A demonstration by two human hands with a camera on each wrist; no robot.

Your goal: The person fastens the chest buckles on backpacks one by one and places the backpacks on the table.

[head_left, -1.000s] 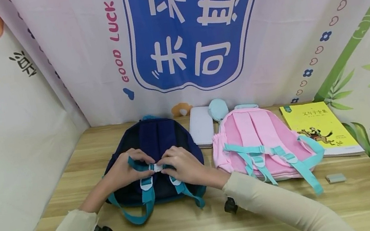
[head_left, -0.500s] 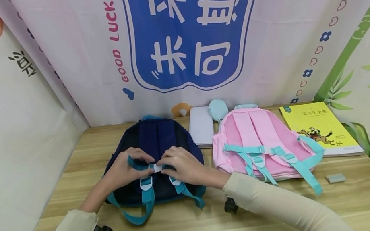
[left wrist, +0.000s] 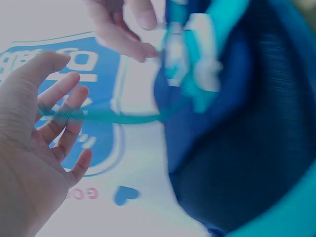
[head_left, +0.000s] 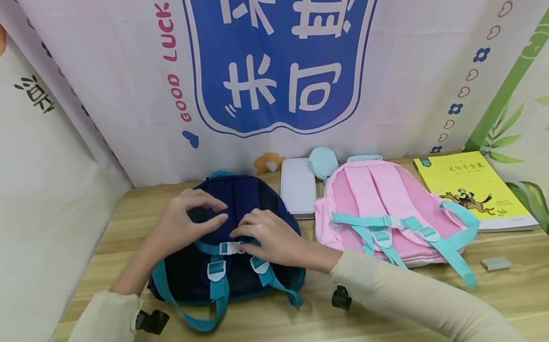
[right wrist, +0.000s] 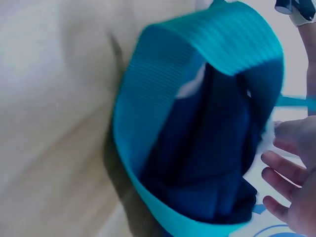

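Observation:
A navy backpack (head_left: 242, 288) with teal straps lies back panel up on the table. Across it runs a teal chest strap with a white buckle (head_left: 229, 248). My left hand (head_left: 180, 226) hovers just above and left of the buckle, thumb and fingers spread apart. In the left wrist view, a thin teal strap end (left wrist: 133, 118) overlaps the fingers of that hand. My right hand (head_left: 275, 237) is at the buckle's right end, thumb low by the strap, index finger raised off it. Its other fingers look loosely bent in the right wrist view, beside a large teal shoulder strap loop (right wrist: 237, 44).
A pink backpack (head_left: 360, 193) with mint straps lies to the right. Behind stand a white box (head_left: 299, 188) and a round pale blue pouch (head_left: 324, 162). A yellow book (head_left: 456, 183) and a small grey block (head_left: 496, 263) are at the far right. Printed cloth walls enclose the table.
My left hand has let go of the buckle and risen up and away from it. My right fingers have loosened and lifted slightly. The buckle now shows fully.

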